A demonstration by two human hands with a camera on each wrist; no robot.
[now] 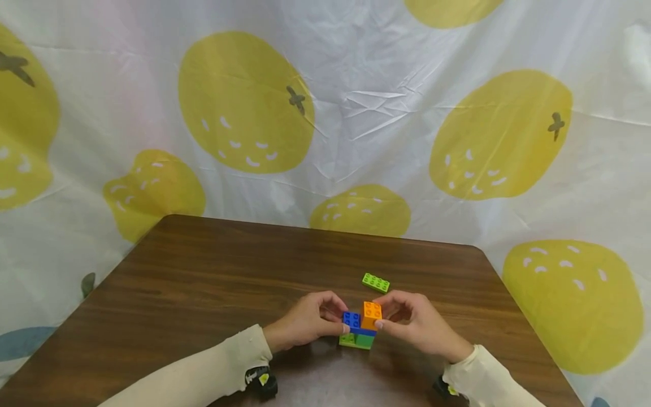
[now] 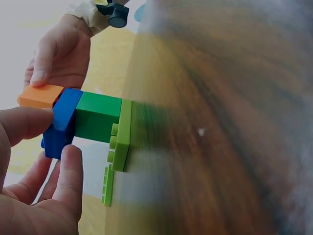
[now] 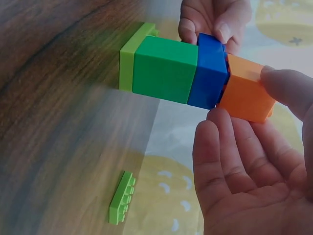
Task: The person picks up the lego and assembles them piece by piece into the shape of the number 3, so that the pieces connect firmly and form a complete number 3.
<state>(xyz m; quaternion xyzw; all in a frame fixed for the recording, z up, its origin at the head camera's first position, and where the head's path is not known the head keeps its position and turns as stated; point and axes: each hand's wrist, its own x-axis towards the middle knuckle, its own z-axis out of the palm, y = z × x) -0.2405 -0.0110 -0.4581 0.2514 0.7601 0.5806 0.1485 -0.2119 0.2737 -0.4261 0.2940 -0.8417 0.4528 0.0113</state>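
A small stack of toy building bricks stands on the table before me. Its base is a lime-green plate, and a darker green brick rises from one end. Across that lies a blue brick, overhanging the other end of the base. On the blue one's right side sits an orange brick, slightly tilted, with a narrow gap and studs showing beneath it in the right wrist view. My left hand pinches the blue brick at its left end. Thumb and fingers of my right hand hold the orange brick.
A loose lime-green plate lies on the brown wooden table beyond the right hand. Behind the table hangs a white cloth printed with yellow fruit.
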